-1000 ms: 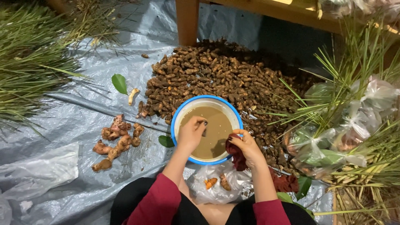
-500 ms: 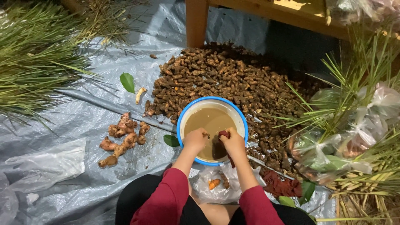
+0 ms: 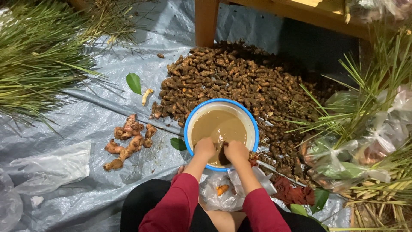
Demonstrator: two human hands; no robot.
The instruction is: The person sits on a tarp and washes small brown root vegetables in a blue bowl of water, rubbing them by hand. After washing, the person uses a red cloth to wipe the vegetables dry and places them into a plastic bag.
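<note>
Both hands are down in the muddy water — the left hand (image 3: 205, 148) and right hand (image 3: 236, 151) closed side by side around a dark root (image 3: 223, 155) held between them, seemingly rubbing it clean. Around them sits the blue-rimmed basin (image 3: 253, 124); just beyond it the heap of unwashed roots (image 3: 240, 79), off to the left a few cleaned pieces (image 3: 128, 139), close below a plastic bag (image 3: 221, 189). Lifting the washed root out calls for a firm pinch — it looks slippery.

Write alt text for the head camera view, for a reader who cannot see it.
Seen from above, a person in red sleeves dips the left hand and right hand into a blue-rimmed bowl of muddy brown water. A heap of small brown roots lies beyond it on a grey plastic sheet, with a few ginger-like roots at left.
</note>
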